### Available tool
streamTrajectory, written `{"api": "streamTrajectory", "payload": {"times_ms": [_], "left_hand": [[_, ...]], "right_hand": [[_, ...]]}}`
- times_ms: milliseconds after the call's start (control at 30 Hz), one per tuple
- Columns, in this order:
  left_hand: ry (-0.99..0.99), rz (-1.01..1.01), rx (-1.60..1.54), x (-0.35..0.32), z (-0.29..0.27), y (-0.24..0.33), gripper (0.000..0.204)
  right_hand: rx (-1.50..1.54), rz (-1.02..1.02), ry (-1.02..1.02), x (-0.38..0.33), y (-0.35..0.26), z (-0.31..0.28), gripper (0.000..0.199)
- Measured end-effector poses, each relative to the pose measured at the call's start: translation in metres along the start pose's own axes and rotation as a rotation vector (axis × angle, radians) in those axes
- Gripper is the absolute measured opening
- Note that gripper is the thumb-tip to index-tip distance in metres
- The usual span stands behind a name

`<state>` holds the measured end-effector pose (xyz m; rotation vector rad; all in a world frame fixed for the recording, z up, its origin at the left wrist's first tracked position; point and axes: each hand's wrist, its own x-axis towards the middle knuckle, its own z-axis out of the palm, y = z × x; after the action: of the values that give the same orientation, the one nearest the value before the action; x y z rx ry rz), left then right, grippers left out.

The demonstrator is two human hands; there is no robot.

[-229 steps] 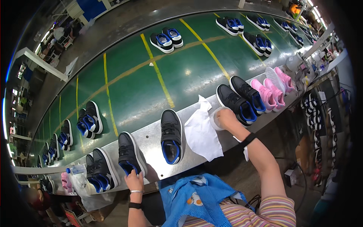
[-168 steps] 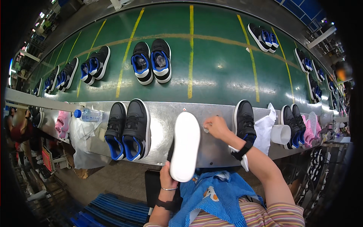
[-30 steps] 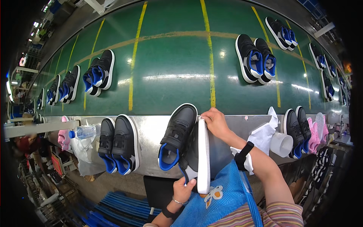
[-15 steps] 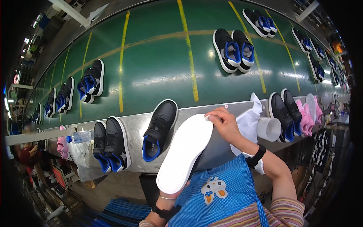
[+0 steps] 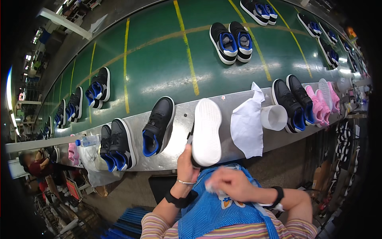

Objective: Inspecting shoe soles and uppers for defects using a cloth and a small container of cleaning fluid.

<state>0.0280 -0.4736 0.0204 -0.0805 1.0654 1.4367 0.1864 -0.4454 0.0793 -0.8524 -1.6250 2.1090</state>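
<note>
Bright overhead light, belt (image 5: 167,59) glare, fisheye-bent edges.

- A black sneaker with a smooth white rubber sole (image 5: 206,131) is turned sole-up toward the camera, held at its heel end over the near edge of the grey metal bench.
- A small white cloth wad (image 5: 215,184) shows blurred, bunched in the fingers just below the shoe's heel.

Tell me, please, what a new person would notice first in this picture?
First, the shoe in the middle, held by the left hand with its white sole up, over the metal ledge. The right hand is blurred, close to the blue apron. Behind, the wide green belt carries pairs of black-and-blue shoes, and pink shoes lie at the right.
</note>
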Motion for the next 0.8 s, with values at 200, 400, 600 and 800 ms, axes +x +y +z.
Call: {"api": "streamTrajectory", "payload": {"times_ms": [200,400,600,800], "left_hand": [[0.078,0.395,1.575,0.005,-0.006,0.007,0.023],[-0.161,0.854,1.824,0.030,-0.045,-0.007,0.031],[0.433,0.637,2.264,0.025,-0.138,0.063,0.037],[0.435,0.498,1.118,-0.038,-0.108,0.071,0.038]], "right_hand": [[-0.383,0.367,0.162,-0.081,-0.080,-0.102,0.010],[-0.205,0.083,0.362,-0.037,-0.062,-0.087,0.014],[-0.251,0.025,0.252,0.042,-0.011,-0.035,0.014],[-0.163,-0.240,0.034,0.100,0.007,0.039,0.016]]}}
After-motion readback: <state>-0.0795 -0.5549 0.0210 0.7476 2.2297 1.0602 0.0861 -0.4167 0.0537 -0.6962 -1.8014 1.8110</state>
